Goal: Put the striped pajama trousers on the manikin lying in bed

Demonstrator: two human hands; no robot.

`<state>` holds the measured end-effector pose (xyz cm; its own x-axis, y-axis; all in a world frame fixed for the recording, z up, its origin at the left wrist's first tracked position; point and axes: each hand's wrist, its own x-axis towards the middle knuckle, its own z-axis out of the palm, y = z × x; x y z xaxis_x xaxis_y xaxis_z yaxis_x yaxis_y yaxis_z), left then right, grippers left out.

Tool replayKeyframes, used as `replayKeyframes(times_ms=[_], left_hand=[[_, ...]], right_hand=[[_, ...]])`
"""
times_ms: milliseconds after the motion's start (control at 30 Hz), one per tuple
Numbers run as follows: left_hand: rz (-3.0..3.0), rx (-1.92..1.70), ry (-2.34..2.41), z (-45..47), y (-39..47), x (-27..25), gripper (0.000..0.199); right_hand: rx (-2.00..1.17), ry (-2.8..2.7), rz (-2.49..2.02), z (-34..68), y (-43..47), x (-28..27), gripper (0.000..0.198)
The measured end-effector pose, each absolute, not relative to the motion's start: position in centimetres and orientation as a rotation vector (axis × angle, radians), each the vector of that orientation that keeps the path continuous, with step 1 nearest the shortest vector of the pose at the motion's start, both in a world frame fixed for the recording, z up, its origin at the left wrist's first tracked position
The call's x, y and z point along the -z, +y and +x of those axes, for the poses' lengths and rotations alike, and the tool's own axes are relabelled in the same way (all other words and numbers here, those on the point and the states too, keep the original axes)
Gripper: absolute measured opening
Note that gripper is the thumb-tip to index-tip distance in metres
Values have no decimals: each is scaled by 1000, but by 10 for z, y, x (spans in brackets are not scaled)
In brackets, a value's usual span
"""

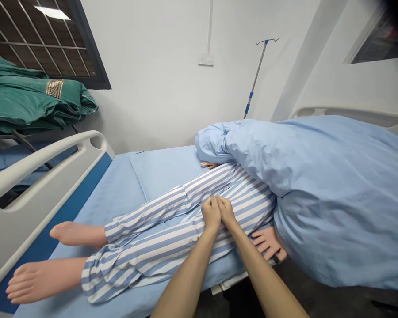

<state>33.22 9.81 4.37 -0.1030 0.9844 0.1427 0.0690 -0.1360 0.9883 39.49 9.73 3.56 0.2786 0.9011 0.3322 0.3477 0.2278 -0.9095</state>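
My left hand [210,213] and my right hand [226,209] are side by side, touching, both closed with knuckles up. They are over the upper thighs of a patient manikin in blue-and-white striped trousers [172,238]. What is inside my fingers, if anything, is hidden. The manikin lies on its back, its bare feet [46,278] toward the left. One manikin hand [270,243] shows spread at the near bed edge, to the right of my forearms. The other manikin hand [209,164] pokes out on the far side. A light blue quilt [325,176] covers its upper body.
The bed has a pale blue sheet [166,168] and a grey-white footboard [53,172] at left. Behind it, an IV pole [257,75] stands by the wall near a socket [206,59]. Folded green bedding [29,99] lies at the left. The quilt overhangs the near edge.
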Motion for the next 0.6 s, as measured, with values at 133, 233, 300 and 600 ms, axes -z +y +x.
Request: replayKeyframes(times_ms=[133,233,300,600], left_hand=[[1528,-1268,1421,329,96,-37,36],[1639,-1222,1454,326,95,-34,38],[1638,-1202,1471,326,95,-34,38],[1644,-1162,1496,329,93,-29,30]], right_hand=[[-544,-1234,-1356,393,94,-35,35],[-507,-1211,-1366,391,93,-34,36],[-502,-1215,-1382,392,93,-35,36],[-217,-1334,-1562,421,91,-37,38]])
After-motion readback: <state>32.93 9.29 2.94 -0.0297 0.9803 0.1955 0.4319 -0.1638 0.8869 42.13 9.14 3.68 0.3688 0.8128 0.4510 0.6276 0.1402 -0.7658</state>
